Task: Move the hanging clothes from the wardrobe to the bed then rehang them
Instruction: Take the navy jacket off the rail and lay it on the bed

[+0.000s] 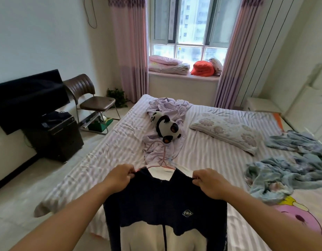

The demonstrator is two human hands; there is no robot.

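While the left hand (120, 175) pinches one shoulder of a navy-and-white jacket (165, 211) on its pink hanger (161, 164), the right hand (208, 182) pinches the other, holding it above the striped bed (202, 151), which carries a lilac garment (163, 127) and a panda toy (165, 126).

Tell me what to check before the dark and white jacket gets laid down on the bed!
1. Left hand grips one shoulder of the navy and cream fleece jacket: ok.
2. Right hand grips the other shoulder: ok.
3. Pink wire hanger sits inside the collar: ok.
4. Jacket is over the striped lilac bed sheet: ok.
5. Landing spot is bare: not ok, a crumpled lilac garment with a plush panda on it lies just ahead.
6. Zip closed all the way down: cannot tell.
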